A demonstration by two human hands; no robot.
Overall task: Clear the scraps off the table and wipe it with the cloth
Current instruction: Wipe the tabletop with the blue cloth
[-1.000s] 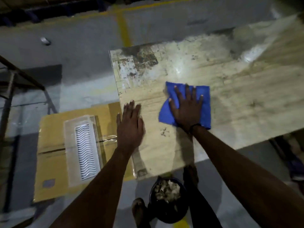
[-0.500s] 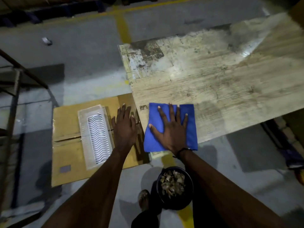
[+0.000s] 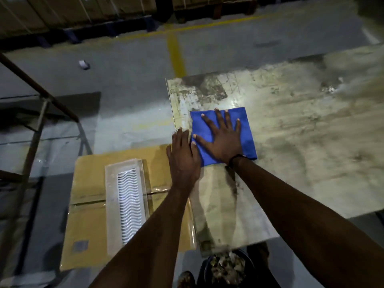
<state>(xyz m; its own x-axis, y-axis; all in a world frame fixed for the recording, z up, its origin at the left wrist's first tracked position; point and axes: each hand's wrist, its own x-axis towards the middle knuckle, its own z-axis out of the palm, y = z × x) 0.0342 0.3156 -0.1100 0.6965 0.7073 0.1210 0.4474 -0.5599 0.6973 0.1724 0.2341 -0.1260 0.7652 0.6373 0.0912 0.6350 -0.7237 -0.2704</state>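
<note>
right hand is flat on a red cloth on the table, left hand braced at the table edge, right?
Not quite: the cloth is blue, not red, as the head view shows. The rest holds: the right hand lies flat on it on the table, and the left hand rests at the table's left edge.

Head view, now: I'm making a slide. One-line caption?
Right hand presses the blue cloth flat on the stained table; left hand braces its edge.
</note>
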